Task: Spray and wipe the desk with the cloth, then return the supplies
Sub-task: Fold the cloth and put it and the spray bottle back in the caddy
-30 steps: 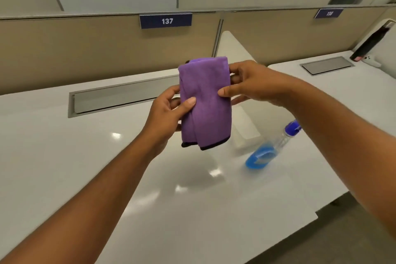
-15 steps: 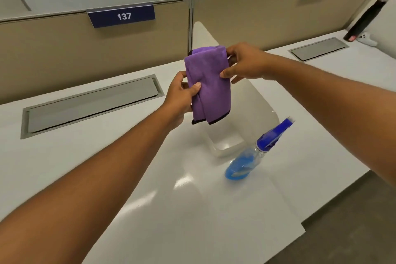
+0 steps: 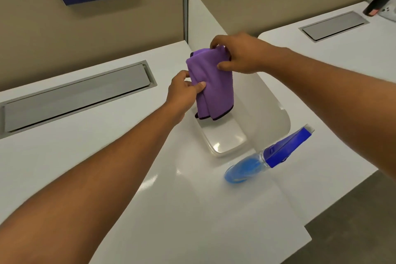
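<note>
The view has tipped down and swung right since a moment ago, and the folded purple microfibre cloth with dark edging (image 3: 211, 83) has come lower, now hanging right over the shallow clear plastic tray (image 3: 225, 141) on the white desk (image 3: 64, 152). The right hand (image 3: 240, 53) pinches the top fold from above, fingers curled round the upper edge, while the left hand (image 3: 184, 90) grips the cloth's side between thumb and fingers, so both are closed on it and it hangs clear of the tray. That tray looks empty, nothing resting in it. Just to its right lies the clear spray bottle of blue liquid with a blue trigger head (image 3: 267, 156), on its side on the desktop, outside the tray, roughly a third full by the look of it. Judging by the neat fold and the position, the wiping seems finished and we're into the return stage: cloth about to go in the tray, bottle yet to be put away. The desk shows gloss, though I can't tell wetness from reflection.
</note>
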The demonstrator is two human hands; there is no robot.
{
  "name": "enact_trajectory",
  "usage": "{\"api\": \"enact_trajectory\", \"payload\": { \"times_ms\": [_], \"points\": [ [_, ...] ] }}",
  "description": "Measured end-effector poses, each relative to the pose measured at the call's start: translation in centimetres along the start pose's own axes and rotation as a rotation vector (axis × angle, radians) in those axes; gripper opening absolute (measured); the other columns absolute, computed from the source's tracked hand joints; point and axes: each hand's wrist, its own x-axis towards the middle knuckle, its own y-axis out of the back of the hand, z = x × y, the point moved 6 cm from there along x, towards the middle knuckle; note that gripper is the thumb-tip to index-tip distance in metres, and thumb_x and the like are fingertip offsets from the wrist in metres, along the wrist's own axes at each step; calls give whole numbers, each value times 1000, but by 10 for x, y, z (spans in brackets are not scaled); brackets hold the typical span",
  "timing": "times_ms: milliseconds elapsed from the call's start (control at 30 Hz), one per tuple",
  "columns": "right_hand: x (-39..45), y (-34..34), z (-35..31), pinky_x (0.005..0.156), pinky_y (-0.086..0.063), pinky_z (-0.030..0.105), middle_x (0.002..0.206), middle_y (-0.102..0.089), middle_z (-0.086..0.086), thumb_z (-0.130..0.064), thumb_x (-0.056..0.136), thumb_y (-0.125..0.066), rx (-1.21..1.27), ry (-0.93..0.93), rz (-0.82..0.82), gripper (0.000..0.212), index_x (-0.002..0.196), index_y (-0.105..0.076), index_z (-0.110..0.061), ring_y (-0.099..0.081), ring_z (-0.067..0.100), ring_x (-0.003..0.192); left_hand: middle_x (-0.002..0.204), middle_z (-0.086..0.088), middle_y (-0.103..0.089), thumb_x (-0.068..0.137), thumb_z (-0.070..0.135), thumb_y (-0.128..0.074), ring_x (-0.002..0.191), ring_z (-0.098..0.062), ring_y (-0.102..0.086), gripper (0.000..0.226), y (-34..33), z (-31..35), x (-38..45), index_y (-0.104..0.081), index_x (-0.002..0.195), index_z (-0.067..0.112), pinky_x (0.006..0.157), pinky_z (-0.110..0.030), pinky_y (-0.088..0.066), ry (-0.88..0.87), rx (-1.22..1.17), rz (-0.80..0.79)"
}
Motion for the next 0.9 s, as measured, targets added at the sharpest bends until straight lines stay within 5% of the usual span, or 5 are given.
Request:
{"api": "enact_trajectory", "payload": {
  "times_ms": [233,500,667,900],
  "points": [
    [10,-22,-13,76,-54,43,116,-67,17,-31,91,-77,-272,80,-132,51,136,-57,-19,-64,37,95,125,-7,-77,94,39,-83,117,-30,-71,52,13,-9,-1,-68,137,14,112,-57,-52,-115,355,-7],
    [11,-30,-18,75,-53,41,118,-67,20,-8,95,-69,-335,-55,-139,36,130,-66,-13,-67,37,93,139,-15,-57,95,34,-83,127,-32,-60,50,13,-21,7,-68,137,11,103,-41,-53,-182,473,74],
    [-14,5,-14,67,-68,38,108,-77,8,-5,100,-68,198,-120,-215,51,147,-56,-19,-80,23,73,132,-12,-70,95,25,-84,113,-30,-71,44,14,-22,10,-70,135,11,96,-37,-56,-143,416,83],
    [-162,63,18,61,-66,32,92,-78,15,-4,97,-72,792,-336,234,16,112,-73,-9,-80,30,75,146,-9,-66,94,22,-85,126,-28,-67,66,18,-37,-4,-59,154,14,105,-38,-56,-79,215,90]
  ]
}}
